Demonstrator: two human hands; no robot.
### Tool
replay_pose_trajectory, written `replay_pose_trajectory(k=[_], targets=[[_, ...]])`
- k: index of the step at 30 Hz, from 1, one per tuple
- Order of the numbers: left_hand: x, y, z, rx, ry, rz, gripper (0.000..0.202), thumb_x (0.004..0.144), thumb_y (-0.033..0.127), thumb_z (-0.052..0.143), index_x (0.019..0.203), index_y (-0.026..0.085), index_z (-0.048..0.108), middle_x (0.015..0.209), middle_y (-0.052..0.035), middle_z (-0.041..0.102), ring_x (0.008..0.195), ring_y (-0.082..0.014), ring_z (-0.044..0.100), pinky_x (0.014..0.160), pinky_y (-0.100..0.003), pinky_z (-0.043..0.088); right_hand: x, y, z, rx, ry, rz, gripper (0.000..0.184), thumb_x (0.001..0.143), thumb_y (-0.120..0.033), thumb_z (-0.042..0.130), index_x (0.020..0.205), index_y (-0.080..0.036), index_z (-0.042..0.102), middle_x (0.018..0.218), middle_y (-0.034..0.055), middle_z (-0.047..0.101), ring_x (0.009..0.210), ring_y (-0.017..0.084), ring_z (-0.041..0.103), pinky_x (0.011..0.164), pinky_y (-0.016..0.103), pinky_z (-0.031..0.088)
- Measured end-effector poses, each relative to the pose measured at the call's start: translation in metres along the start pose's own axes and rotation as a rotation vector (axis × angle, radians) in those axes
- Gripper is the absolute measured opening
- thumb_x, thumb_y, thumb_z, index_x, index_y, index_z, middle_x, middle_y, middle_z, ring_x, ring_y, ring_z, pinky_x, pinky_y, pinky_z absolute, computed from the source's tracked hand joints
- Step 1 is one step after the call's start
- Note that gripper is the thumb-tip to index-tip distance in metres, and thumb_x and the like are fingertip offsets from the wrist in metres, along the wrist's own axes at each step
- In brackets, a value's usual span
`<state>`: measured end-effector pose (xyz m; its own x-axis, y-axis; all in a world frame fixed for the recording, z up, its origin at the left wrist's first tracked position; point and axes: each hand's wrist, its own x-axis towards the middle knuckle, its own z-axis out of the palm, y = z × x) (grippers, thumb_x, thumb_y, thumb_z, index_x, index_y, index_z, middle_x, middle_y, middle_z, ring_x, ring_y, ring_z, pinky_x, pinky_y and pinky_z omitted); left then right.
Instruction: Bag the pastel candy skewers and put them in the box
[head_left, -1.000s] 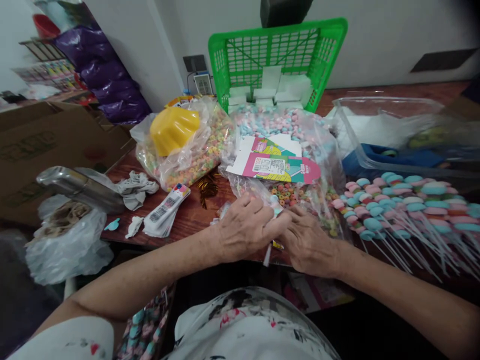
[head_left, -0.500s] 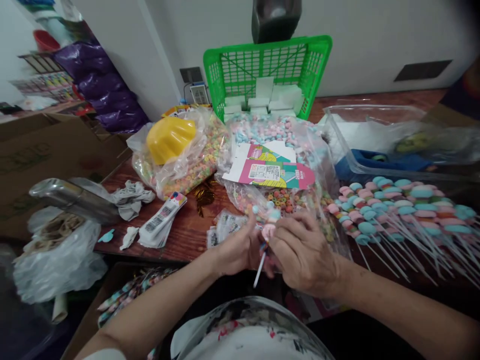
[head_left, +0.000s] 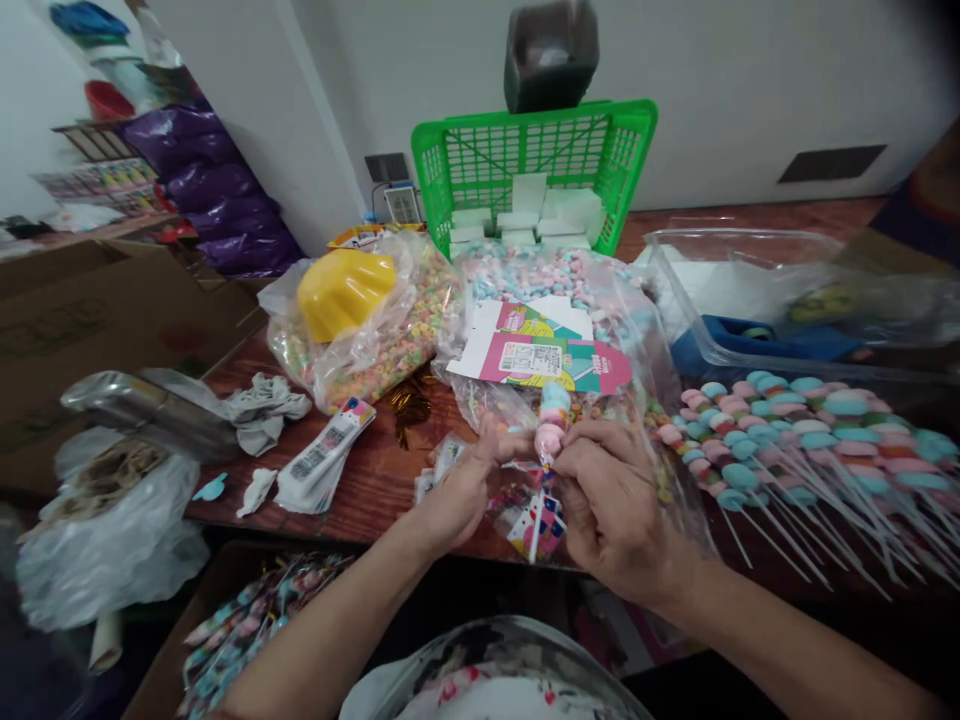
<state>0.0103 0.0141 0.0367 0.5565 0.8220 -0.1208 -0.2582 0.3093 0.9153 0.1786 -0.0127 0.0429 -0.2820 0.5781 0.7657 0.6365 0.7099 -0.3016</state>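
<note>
A marshmallow skewer (head_left: 553, 425) with pink and blue pieces stands upright between my hands, its lower part inside a small printed clear bag (head_left: 534, 515). My left hand (head_left: 459, 488) pinches the bag's edge beside the candy. My right hand (head_left: 611, 505) is closed round the bag and stick from the right. Both hands hover over the front edge of the wooden table (head_left: 375, 470).
Many more marshmallow skewers (head_left: 795, 425) lie in a heap at the right. Bags of cereal rings (head_left: 382, 345) with a yellow scoop (head_left: 343, 290), a bag of pastel candies (head_left: 540, 275), printed cards (head_left: 544, 355), a green basket (head_left: 536, 165), a label stack (head_left: 322, 455) and a clear tub (head_left: 750, 290) crowd the table.
My hands rose from the table with the skewer. It now stands upright, and the printed bag has come up round its stick.
</note>
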Motion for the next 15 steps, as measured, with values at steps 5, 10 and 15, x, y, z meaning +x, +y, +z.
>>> replay_pose_trajectory(k=[5, 10, 15], targets=[[-0.004, 0.013, -0.001, -0.126, 0.093, 0.106, 0.066, 0.084, 0.068, 0.039, 0.058, 0.016, 0.070, 0.077, -0.0100, 0.071, 0.099, -0.0264, 0.061, 0.091, -0.039, 0.045, -0.004, -0.007, 0.012, -0.009, -0.010, -0.083, 0.013, 0.078, -0.008, 0.044, 0.082, -0.018, 0.050, 0.076, 0.0053, 0.061, 0.090, 0.025, 0.054, 0.079, 0.041, 0.033], [-0.017, 0.000, -0.002, -0.155, 0.238, 0.236, 0.028, 0.069, 0.043, 0.075, 0.082, 0.018, 0.074, 0.091, -0.0047, 0.071, 0.091, -0.0194, 0.063, 0.089, -0.033, 0.045, -0.005, -0.006, 0.022, -0.005, -0.027, -0.086, 0.012, 0.078, -0.008, 0.044, 0.079, -0.019, 0.049, 0.069, 0.0032, 0.058, 0.087, 0.024, 0.055, 0.077, 0.039, 0.032], [-0.041, -0.005, -0.008, -0.166, 0.245, 0.059, 0.042, 0.070, 0.032, 0.077, 0.109, 0.020, 0.068, 0.116, -0.0077, 0.063, 0.098, -0.0171, 0.059, 0.083, -0.026, 0.045, -0.005, -0.009, 0.029, -0.100, -0.047, -0.239, 0.012, 0.079, -0.010, 0.045, 0.083, -0.018, 0.052, 0.076, 0.0055, 0.064, 0.091, 0.024, 0.054, 0.085, 0.044, 0.031]])
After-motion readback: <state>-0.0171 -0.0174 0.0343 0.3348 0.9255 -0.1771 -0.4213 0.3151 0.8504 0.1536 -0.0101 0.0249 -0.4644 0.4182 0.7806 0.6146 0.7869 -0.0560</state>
